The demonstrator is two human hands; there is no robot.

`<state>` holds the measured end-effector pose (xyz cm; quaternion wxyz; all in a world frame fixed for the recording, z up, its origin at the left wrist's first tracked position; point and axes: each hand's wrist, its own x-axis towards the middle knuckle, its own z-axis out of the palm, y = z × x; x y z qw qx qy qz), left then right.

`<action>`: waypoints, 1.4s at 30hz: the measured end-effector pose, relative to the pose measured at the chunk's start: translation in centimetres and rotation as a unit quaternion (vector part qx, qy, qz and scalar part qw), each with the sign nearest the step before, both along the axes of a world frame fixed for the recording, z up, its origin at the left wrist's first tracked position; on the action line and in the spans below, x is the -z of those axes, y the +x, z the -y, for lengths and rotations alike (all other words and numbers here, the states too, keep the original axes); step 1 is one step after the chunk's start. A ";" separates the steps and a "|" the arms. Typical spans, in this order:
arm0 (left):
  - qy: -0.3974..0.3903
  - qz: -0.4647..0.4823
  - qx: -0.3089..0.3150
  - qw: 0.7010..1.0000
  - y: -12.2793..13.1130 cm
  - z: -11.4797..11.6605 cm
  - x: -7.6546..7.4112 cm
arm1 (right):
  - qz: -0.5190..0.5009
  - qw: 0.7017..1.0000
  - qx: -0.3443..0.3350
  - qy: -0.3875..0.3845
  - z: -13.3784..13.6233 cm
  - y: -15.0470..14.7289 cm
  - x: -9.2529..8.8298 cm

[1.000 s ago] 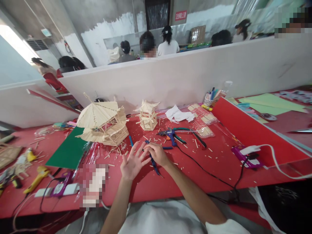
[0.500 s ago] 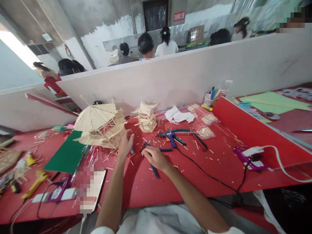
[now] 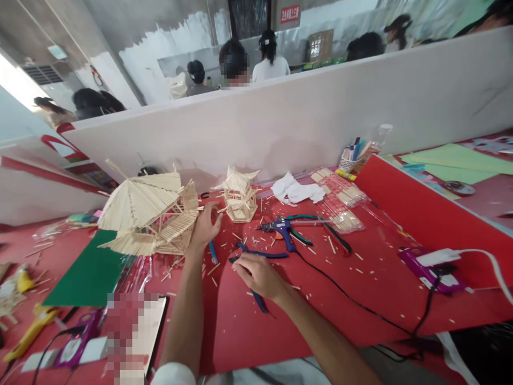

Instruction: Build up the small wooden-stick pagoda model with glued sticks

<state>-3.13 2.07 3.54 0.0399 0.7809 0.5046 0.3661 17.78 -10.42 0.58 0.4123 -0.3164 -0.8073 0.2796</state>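
My left hand (image 3: 205,229) is by the right side of a large pavilion model made of thin wooden sticks (image 3: 148,214). Its thumb and fingers are apart, with the fingertips close to a smaller stick pavilion (image 3: 239,198); I cannot tell whether they touch it. My right hand (image 3: 258,274) has its fingers curled in, low over blue-handled pliers (image 3: 260,302) that it partly covers. Whatever lies between those fingertips is hidden. Just beyond rests a blue hot glue gun (image 3: 284,232), beside green-and-black-handled pliers (image 3: 310,218). A blue pen-like stick (image 3: 213,252) lies between the hands.
Stick offcuts litter the red table (image 3: 320,305). Packed sticks (image 3: 340,200) and a white cloth (image 3: 296,190) lie behind. At right are a red board (image 3: 433,219) and purple power strip (image 3: 435,270); at left, a green sheet (image 3: 90,272) and yellow glue gun (image 3: 34,331). A partition (image 3: 280,123) stands behind.
The view has shifted somewhat. My left hand has moved forward along the large pavilion towards the small one. My right hand stays over the pliers, fingers still curled.
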 end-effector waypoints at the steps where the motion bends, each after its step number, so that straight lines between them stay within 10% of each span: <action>1: 0.007 0.009 -0.004 1.000 0.1 0.0 0.1 | 0.004 1.000 0.001 0.002 0.0 0.0 0.1; 15: 0.093 0.086 -0.045 0.991 0.8 0.4 3.2 | 0.042 0.999 0.005 -0.026 -0.2 -0.3 0.5; 42: 0.117 0.025 -0.023 0.993 1.1 0.6 1.6 | 0.060 0.998 0.006 -0.035 -0.4 -0.1 0.3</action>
